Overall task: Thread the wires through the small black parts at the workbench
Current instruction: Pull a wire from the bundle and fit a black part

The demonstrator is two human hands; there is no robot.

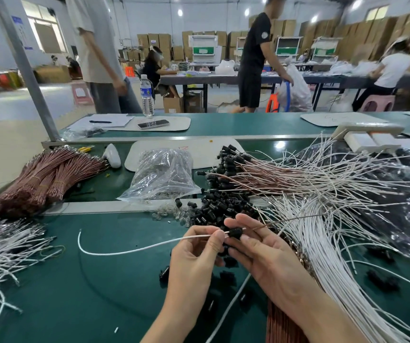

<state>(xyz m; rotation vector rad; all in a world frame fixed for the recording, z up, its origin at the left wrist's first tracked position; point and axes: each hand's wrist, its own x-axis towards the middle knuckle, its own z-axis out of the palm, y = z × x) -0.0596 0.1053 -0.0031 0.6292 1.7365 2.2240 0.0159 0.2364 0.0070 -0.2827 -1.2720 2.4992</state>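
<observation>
Low and centre over the green counter (100,280), the left hand (194,258) pinches a white wire (137,249) between thumb and forefinger close to its free end. The rest of the wire trails toward 9 o'clock and curls up at its far tip. The right hand (268,256) holds one small black part (234,232) in its curled fingers (246,220), just at 3 o'clock of the left fingertips, nearly touching them. The wire's long axis runs 9 to 3 o'clock, rising slightly, and appears lined up with the part's bore; whether the tip has entered cannot be told. A thin brown wire (288,219) leaves the part toward 2 o'clock. The coming push likely belongs to the left hand, driving toward 3 o'clock while the right steadies. A heap of loose black parts (218,206) lies at 12 o'clock of the hands.
</observation>
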